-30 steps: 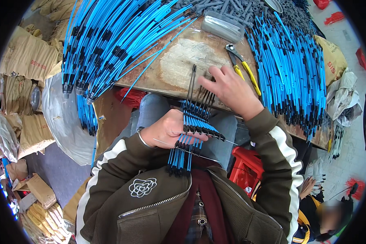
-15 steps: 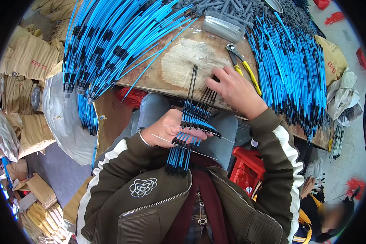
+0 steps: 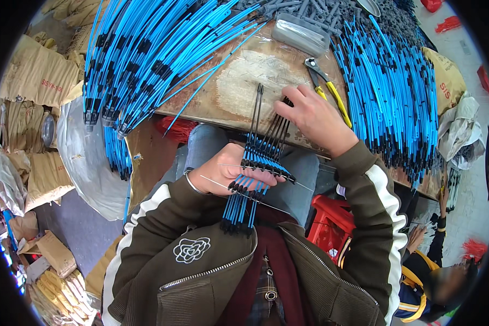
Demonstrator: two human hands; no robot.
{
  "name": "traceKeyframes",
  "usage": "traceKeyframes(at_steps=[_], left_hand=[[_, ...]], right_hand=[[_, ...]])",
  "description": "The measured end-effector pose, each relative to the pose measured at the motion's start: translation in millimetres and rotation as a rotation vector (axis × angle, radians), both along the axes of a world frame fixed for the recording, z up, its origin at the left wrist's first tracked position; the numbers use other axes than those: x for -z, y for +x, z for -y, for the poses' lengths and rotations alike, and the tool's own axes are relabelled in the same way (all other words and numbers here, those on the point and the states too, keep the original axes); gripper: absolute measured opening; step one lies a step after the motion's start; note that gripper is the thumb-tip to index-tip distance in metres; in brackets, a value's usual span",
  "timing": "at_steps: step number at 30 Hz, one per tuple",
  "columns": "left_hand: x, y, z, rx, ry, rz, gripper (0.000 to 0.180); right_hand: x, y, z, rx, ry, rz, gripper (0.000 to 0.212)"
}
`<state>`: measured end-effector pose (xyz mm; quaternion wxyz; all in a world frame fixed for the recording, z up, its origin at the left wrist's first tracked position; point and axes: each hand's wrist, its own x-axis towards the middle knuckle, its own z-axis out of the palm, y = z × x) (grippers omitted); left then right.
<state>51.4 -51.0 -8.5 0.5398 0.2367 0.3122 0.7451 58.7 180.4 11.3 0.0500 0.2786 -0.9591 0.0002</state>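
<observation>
My left hand (image 3: 225, 169) is closed round a row of blue rods with black fittings (image 3: 261, 164), held over my lap. Thin metal wires run crosswise through the black fittings and stick out on both sides. The rods' lower ends hang in front of my jacket, while their dark upper parts fan out toward the table. With thumb and fingers pinched together, my right hand (image 3: 312, 117) grips the black upper ends of several of these rods at the table's near edge. Two dark rod ends stand apart, to the left of that hand.
Pliers with yellow handles (image 3: 331, 92) lie on the wooden table (image 3: 201, 98) beyond my right hand. Large piles of blue rods (image 3: 141, 60) flank it, with a clear tray (image 3: 301, 37) and grey plastic parts (image 3: 320, 13) behind. A red stool (image 3: 331, 220) and another person (image 3: 429, 271) are at right.
My right hand has shifted very slightly at the rod ends. At the lower right, the other person's arm has reached out. My left hand keeps its hold.
</observation>
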Motion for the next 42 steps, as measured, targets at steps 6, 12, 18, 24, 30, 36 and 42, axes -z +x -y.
traceKeyframes(at_steps=[6,12,18,24,30,36,42], left_hand=[[6,0,2,0.035,-0.053,0.048,0.046],[11,1,-1,-0.018,0.096,0.007,0.065],[13,-1,1,0.051,-0.111,-0.019,0.05],[4,-3,1,-0.071,0.022,-0.419,0.032],[5,0,4,-0.015,-0.015,-0.206,0.024],[5,0,3,-0.057,0.029,-0.406,0.019],[6,-3,2,-0.039,-0.059,-0.568,0.017]], right_hand=[[1,1,-2,0.0,-0.015,-0.005,0.023],[2,-1,-2,-0.013,-0.018,-0.012,0.024],[-2,-3,10,0.013,0.038,-0.061,0.027],[-2,-4,13,0.038,0.109,-0.06,0.028],[-4,1,10,0.059,0.086,-0.045,0.021],[-5,2,7,0.023,0.029,-0.012,0.019],[-4,2,5,0.018,-0.016,-0.04,0.021]])
